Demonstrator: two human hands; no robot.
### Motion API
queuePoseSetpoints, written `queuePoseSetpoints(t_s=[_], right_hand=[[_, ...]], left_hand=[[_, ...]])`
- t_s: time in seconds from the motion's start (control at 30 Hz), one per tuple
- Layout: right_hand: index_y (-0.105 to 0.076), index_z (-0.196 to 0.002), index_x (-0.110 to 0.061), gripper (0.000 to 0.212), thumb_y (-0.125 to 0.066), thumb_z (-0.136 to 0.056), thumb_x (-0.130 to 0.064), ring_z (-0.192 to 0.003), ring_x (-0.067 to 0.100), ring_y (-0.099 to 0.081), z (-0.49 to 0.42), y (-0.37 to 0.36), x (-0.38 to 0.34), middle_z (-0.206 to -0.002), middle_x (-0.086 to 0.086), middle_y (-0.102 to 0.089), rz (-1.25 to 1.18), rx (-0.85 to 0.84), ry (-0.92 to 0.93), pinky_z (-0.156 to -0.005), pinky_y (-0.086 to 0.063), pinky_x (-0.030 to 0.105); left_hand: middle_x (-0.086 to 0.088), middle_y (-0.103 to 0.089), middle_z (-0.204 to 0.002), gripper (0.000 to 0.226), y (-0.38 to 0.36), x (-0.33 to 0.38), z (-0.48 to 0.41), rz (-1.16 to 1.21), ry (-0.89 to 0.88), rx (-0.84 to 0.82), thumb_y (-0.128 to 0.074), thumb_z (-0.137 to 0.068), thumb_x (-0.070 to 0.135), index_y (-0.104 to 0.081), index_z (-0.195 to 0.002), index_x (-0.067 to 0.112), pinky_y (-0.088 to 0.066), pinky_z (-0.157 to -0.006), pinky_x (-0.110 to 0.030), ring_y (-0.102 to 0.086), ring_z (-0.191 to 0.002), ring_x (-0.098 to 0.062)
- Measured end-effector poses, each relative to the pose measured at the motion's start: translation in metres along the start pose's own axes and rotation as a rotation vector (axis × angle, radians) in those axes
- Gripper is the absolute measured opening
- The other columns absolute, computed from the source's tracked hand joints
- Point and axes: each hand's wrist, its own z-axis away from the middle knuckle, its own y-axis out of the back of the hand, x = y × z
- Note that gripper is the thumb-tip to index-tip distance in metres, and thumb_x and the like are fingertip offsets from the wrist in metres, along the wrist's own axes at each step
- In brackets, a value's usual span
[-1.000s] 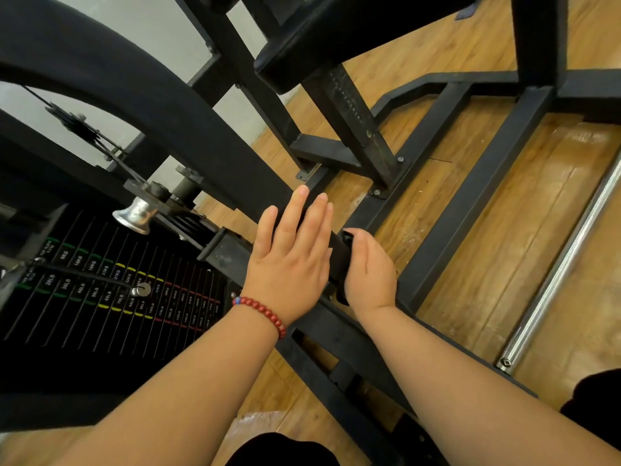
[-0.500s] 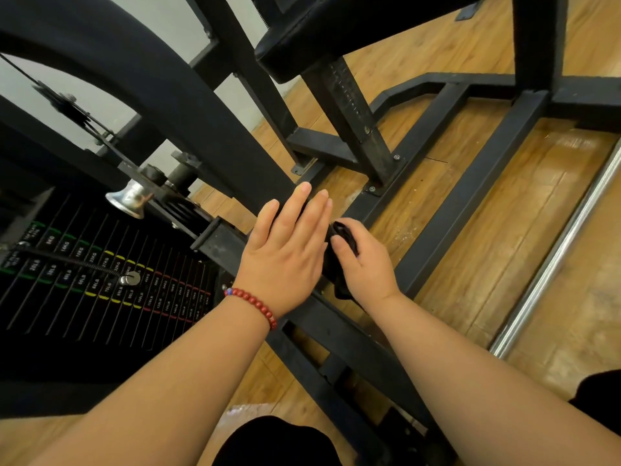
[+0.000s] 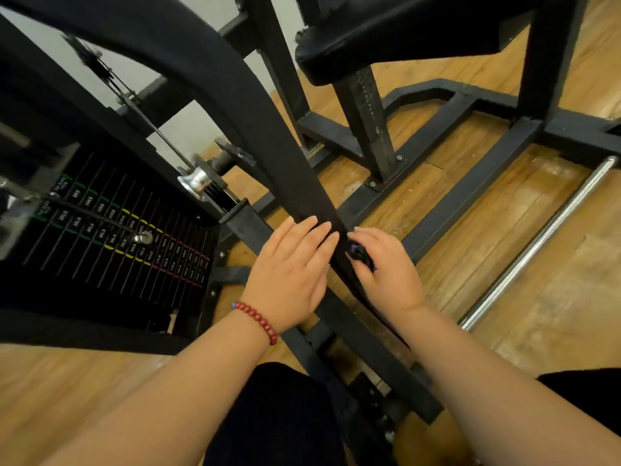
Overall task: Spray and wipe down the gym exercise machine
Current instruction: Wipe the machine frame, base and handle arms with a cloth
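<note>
our left hand (image 3: 289, 270) lies flat on the curved black beam (image 3: 215, 79) of the machine, its fingers straight and held close together, bracing against it. just across the beam from it, our right hand (image 3: 389, 274) curls its fingers round a bunched dark cloth (image 3: 361, 255) and presses it to the side of the beam that faces away from the left hand. we judge the step in hand to be wiping this sloping beam low down, near the base frame. to do it well we should draw the cloth in long strokes along the beam rather than dab, and roll it over the edge so the top face and the side both get covered. the left hand should lift clear in turn, or the patch under its palm goes unwiped. left of the left hand sits the weight stack (image 3: 111, 250), and out past the right hand a chrome bar (image 3: 544, 237) lies on the floor. no spray bottle is in view
</note>
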Motion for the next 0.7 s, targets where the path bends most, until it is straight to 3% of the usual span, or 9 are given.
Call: queuePoseSetpoints(t_s=[0.1,0.2,0.57,0.7], right_hand=[[-0.066,-0.117,-0.01,0.049,-0.08,-0.07,-0.004,-0.101,0.022,-0.056,0.01,0.039,-0.028,-0.112,0.006,-0.064,0.173,-0.082,0.137,-0.084,-0.055,0.042],[-0.066,-0.114,-0.009,0.054,-0.086,-0.063,-0.005,-0.091,0.029,-0.063,0.016,0.082,-0.069,-0.107,0.008,-0.066,0.237,-0.163,0.219,-0.07,-0.057,0.046],[-0.062,-0.117,-0.009,0.057,-0.084,-0.065,-0.012,-0.094,0.028,-0.064,0.005,0.212,-0.27,-0.114,0.008,-0.065,0.27,-0.2,0.329,-0.075,-0.057,0.042],[-0.064,-0.116,-0.009,0.056,-0.085,-0.064,-0.014,-0.095,0.026,-0.064,-0.011,0.245,-0.34,-0.114,0.007,-0.066,0.302,-0.176,0.364,-0.078,-0.057,0.04]], left_hand=[[-0.007,-0.063,-0.125,0.043,0.04,0.0,0.01,0.105,0.039,-0.042,-0.048,-0.09,0.027,-0.061,-0.127,0.01,-0.032,-0.112,-0.044,-0.053,-0.121,-0.026],[-0.005,-0.064,-0.12,0.039,0.09,-0.006,0.017,0.177,0.033,-0.069,-0.051,-0.089,0.026,-0.064,-0.122,0.011,-0.036,-0.108,-0.042,-0.054,-0.115,-0.025],[-0.004,-0.064,-0.123,0.042,0.314,-0.072,0.047,0.274,-0.015,-0.131,-0.043,-0.091,0.03,-0.064,-0.122,0.011,-0.036,-0.11,-0.044,-0.053,-0.12,-0.023],[-0.005,-0.065,-0.121,0.041,0.38,-0.101,0.061,0.268,-0.016,-0.063,-0.044,-0.091,0.029,-0.067,-0.118,0.01,-0.039,-0.107,-0.046,-0.056,-0.118,-0.024]])
